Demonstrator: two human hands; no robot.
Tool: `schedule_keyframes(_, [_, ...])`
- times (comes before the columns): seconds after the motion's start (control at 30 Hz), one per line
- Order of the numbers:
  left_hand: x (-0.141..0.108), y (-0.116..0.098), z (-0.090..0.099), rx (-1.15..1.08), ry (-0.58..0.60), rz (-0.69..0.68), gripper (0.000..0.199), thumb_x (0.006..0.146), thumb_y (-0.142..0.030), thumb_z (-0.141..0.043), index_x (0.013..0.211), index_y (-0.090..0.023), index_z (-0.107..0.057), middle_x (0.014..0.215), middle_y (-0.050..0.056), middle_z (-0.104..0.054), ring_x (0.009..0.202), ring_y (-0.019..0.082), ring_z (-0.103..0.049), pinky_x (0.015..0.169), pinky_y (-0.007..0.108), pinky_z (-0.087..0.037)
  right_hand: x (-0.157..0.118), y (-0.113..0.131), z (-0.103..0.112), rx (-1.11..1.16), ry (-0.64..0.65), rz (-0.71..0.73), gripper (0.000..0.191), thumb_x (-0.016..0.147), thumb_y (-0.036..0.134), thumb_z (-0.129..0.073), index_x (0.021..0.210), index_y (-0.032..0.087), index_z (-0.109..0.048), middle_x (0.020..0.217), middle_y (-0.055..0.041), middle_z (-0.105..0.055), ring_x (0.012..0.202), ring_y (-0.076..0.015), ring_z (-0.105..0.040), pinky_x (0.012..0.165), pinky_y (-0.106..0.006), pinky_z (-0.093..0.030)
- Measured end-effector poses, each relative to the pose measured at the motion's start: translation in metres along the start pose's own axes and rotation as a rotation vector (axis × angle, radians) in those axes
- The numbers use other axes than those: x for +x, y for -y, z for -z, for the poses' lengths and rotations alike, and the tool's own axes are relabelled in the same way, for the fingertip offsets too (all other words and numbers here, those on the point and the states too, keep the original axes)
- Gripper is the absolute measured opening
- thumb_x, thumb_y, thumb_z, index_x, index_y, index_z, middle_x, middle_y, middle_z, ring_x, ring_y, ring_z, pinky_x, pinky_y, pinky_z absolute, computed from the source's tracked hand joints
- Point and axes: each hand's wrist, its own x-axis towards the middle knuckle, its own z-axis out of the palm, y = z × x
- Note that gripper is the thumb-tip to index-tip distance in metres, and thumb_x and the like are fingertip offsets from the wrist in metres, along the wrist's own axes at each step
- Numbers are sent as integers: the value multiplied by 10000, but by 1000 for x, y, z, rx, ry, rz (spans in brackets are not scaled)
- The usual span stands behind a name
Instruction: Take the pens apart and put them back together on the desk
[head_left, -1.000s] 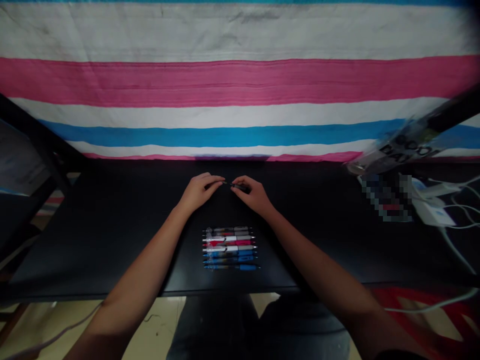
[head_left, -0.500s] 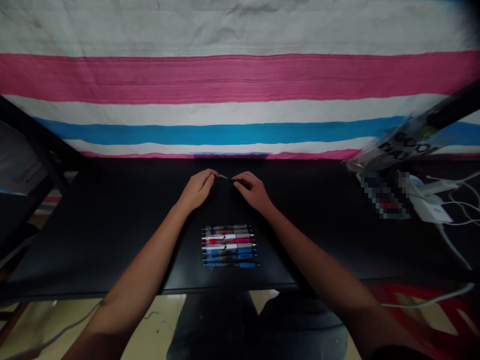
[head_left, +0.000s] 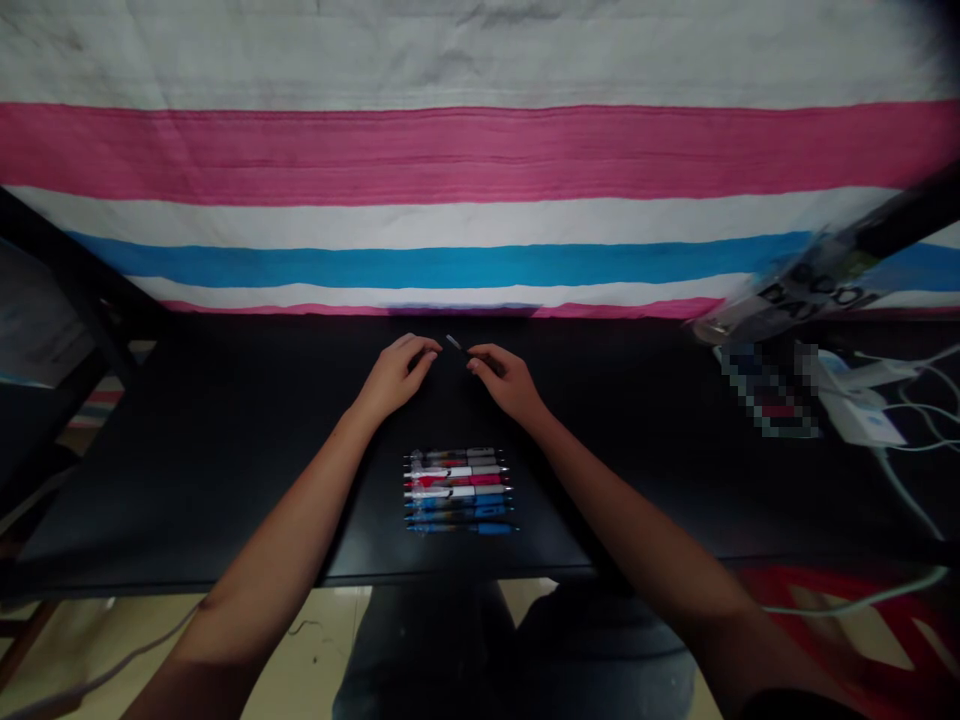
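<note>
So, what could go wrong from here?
The pen might slip: only the right hand holds it, and the left hand is apart from it. The row of pens lies between the forearms, so either could perhaps knock it askew. The nearest one is by the front of the table and might roll off if nudged.

Head camera: worn on the head | aimed forward and down | black desk (head_left: pixel 225 450) seen from above its near edge | left hand (head_left: pixel 394 378) and right hand (head_left: pixel 511 387) framed mid-view, at moderate range | striped cloth (head_left: pixel 480 155) faced beyond
</note>
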Motion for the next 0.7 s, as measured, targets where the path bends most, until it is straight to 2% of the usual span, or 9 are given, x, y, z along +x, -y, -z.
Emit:
schedule_keyframes(0.23, [-2, 3, -3, -20, 48, 6, 179, 969, -262, -592, 1090, -203, -710, 1033, 60, -720, 917, 192, -673, 836, 329, -534, -1, 0, 1, -49, 14, 53, 188, 865, 361, -679, 999, 232, -708, 1016, -64, -717, 929, -230, -663, 879, -390, -523])
schedule_keyframes(0.37, [-3, 3, -3, -40, 81, 36, 183, 931, -230, -636, 1096, -210, -712, 1045, 62, -739, 884, 187, -684, 796, 325, -537, -1, -1, 1, -80, 8, 53, 172, 852, 339, -689, 986, 231, -697, 995, -61, -704, 911, -227, -648, 863, -389, -517])
schedule_keyframes(0.7, [-4, -4, 1, -36, 111, 11, 194, 966, -277, -598, 1076, -208, -741, 1050, 56, -765, 928, 205, -711, 749, 300, -533, -1, 1, 2, -74, 13, 37, 146, 806, 300, -706, 914, 226, -640, 909, -28, -661, 844, -206, -626, 815, -358, -496])
